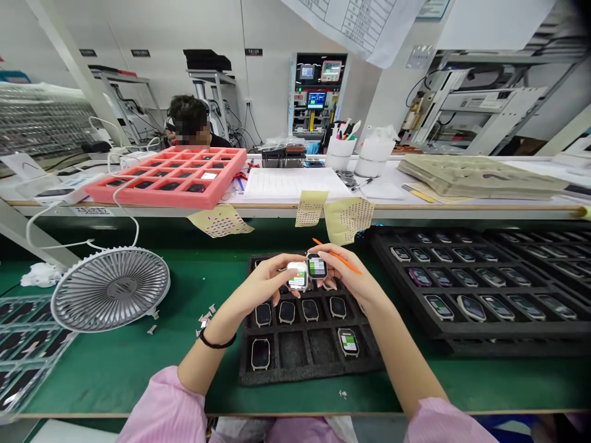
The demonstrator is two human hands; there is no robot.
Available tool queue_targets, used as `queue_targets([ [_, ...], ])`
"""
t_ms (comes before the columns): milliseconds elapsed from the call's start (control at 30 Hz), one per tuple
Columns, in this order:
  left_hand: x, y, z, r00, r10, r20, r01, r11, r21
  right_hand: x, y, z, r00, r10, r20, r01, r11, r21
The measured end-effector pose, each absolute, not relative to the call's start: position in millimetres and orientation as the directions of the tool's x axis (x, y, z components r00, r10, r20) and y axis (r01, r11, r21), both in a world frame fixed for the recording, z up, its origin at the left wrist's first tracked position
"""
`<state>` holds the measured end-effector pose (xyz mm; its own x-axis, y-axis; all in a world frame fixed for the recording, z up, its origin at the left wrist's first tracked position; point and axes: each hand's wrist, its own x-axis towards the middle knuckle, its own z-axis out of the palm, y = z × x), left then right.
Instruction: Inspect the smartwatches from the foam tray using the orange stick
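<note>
Two smartwatch bodies with lit screens are held side by side above a black foam tray (pixel 295 374). My left hand (pixel 265 283) is closed on one silver watch body (pixel 298 280), its thumb over the screen. In my right hand (pixel 346 271) is the other watch body (pixel 317 266), darker round the screen; an orange pen-like stick (pixel 346 263) also lies across that hand. Below them, the tray's pockets hold several dark-screened watch bodies (pixel 287 312). One lit watch body (pixel 348 342) sits in the front row, beside two bare pockets.
More black foam trays of watch bodies (pixel 471 277) stand at right. A grey fan (pixel 111 289) and a clear tray (pixel 28 351) are at left. Small pale scraps (pixel 205 317) dot the green mat. A pink foam tray (pixel 180 175) rests on the shelf; a person (pixel 189 120) sits behind.
</note>
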<state>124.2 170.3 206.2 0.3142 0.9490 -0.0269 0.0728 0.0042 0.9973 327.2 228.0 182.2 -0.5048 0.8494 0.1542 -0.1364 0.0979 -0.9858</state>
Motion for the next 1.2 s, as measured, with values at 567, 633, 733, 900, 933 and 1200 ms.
queue_targets([
  [567,125.9,174.8,199.7,0.227,0.974,0.002,0.054,-0.015,0.998,329.9,229.1,183.2,-0.544,0.824,0.159,-0.078,0.139,-0.987],
  [633,126.6,175.1,199.8,0.227,0.974,0.000,0.046,-0.011,0.999,328.7,228.4,183.6,-0.529,0.833,0.160,-0.084,0.136,-0.987],
  [733,125.5,174.3,200.5,0.240,0.970,-0.024,0.069,0.008,0.998,327.1,227.6,184.5,-0.521,0.840,0.154,-0.094,0.123,-0.988],
  [900,124.4,172.7,201.3,0.240,0.970,-0.038,0.090,0.017,0.996,326.8,226.6,185.4,-0.505,0.850,0.147,-0.093,0.116,-0.989],
  [933,124.7,172.9,201.1,0.237,0.971,-0.033,0.085,0.013,0.996,327.1,226.6,185.2,-0.505,0.850,0.147,-0.089,0.118,-0.989],
  [1200,121.8,175.6,196.6,0.277,0.961,-0.021,0.066,0.003,0.998,328.9,227.0,183.8,-0.513,0.845,0.152,-0.097,0.119,-0.988],
])
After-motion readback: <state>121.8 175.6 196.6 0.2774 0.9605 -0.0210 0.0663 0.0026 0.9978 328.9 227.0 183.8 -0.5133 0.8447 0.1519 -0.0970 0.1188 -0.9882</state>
